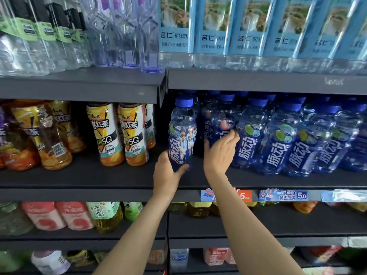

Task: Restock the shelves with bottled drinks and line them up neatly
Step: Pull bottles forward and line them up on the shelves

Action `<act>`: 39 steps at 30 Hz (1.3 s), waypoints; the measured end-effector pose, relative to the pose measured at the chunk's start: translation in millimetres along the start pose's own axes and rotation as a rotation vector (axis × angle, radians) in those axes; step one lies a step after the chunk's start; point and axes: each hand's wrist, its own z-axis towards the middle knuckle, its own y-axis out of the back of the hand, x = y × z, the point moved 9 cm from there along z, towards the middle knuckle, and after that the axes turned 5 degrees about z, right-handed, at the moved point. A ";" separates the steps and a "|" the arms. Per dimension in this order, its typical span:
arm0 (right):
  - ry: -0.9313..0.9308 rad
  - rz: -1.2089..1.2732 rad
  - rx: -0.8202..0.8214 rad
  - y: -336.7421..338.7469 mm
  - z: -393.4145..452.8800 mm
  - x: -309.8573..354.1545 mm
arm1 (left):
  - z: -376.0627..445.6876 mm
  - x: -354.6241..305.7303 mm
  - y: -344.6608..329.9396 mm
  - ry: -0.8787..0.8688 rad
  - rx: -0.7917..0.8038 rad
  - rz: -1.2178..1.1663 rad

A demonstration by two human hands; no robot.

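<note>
Left hand [168, 171] grasps a blue bottle [182, 133] upright near the shelf [258, 181] front edge, at its left end. Right hand [220, 153] curls round a second bottle [221, 124] set further back. A gap separates both bottles.

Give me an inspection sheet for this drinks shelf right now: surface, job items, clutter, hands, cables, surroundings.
Surface: dark middle shelf, bare patch at its front left of the blue bottles.
Job's things: blue-capped bottle upright at the left end; second blue bottle beside it; row of blue bottles to the right, some tilted.
Clutter: iced tea bottles upright; amber bottle leaning.
Hands: left hand grips the end bottle's base; right hand holds the second bottle, fingers curled round it.
Cables: nothing seen.
Surroundings: water bottles above; price tags on the shelf edge; more drinks below.
</note>
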 end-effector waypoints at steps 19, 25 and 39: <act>-0.029 0.001 0.291 -19.4 -7.1 -28.5 | 22.7 -3.5 -27.7 0.069 0.000 0.232; -0.026 0.009 0.321 -22.2 -9.4 -30.0 | 28.6 -4.0 -27.0 0.089 0.000 0.259; 0.051 -0.030 0.317 -8.5 -10.3 -19.5 | 34.3 -7.9 -28.8 0.125 -0.025 0.286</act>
